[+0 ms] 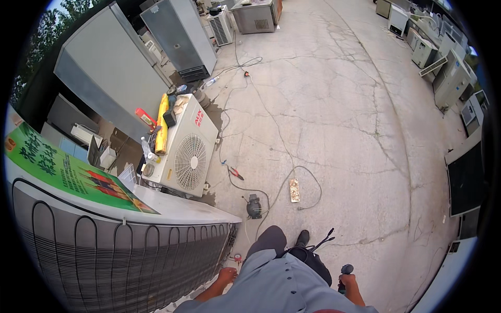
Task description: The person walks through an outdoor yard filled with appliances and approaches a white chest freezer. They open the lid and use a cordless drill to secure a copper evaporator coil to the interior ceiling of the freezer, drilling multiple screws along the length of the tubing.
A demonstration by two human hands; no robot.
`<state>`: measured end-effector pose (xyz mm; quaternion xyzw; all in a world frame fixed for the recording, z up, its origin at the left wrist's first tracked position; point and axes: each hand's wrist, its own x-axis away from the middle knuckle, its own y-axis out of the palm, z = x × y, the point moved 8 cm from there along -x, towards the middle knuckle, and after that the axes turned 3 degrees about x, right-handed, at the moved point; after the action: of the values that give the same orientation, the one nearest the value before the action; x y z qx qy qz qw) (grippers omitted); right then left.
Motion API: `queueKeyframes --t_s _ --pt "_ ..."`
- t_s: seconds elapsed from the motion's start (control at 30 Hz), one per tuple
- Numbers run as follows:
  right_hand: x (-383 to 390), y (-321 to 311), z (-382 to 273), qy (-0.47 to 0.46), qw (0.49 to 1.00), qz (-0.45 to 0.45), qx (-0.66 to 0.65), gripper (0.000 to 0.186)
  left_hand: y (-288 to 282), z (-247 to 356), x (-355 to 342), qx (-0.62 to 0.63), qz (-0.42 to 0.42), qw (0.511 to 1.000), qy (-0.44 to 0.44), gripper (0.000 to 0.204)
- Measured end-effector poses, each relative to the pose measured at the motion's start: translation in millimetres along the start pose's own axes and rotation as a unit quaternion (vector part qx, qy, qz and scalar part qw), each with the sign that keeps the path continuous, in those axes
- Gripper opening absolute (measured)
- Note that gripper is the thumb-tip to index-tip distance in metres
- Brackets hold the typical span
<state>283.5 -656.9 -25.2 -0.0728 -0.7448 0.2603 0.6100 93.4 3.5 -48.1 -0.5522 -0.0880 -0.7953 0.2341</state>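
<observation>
a dark hand tool (345,269) is gripped by the right hand (349,283), with the fingers closed around its handle; it is held above the concrete ground (355,182), to the right of the body and well apart from the refrigerator (172,216). by its look, the tool should be felt as stiff and of moderate weight, manageable in one hand, and is best taken by the handle below its rounded head. that head is seen as dark grey and smooth, while the lower part is mostly covered by the hand. the left hand (226,275) is placed low beside the refrigerator's right edge, with the fingers curled; because it is small and partly cut off from view by the sleeve and body, whether anything is held in it cannot be told. just beyond it, near the same edge, a small red-rimmed gauge (238,257) is seen; it would probably be light and fragile at the dial, so it is better grasped by its fitting. the refrigerator's back is covered by a black wire condenser (130,255), whose thin tubes could be bent easily; the heavy cabinet is better held by its white edges. past its far right corner, a black compressor (254,206) is set on the ground.
</observation>
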Motion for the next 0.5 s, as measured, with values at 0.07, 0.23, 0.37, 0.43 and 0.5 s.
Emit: queueKeyframes --t_s 0.07,0.23,0.37,0.43,0.5 --pt "-17 -54 -97 -0.035 0.998 0.044 0.001 0.012 15 7 -16 0.035 0.026 0.999 -0.022 0.015" --pt "-40 -100 -318 -0.113 0.989 0.094 0.027 0.012 69 109 -46 -0.577 0.064 0.782 0.226 0.018" --pt "-37 -66 -442 -0.115 0.989 0.077 0.05 0.012 82 177 -92 -0.377 0.04 0.919 0.108 0.023" --pt "-27 -28 -492 -0.116 0.989 0.071 0.062 0.015 90 242 -125 -0.304 0.014 0.95 0.076 0.023" --pt "0 22 -505 -0.05 0.994 0.048 0.089 0.016 72 320 -163 -0.255 -0.022 0.966 0.047 0.024"
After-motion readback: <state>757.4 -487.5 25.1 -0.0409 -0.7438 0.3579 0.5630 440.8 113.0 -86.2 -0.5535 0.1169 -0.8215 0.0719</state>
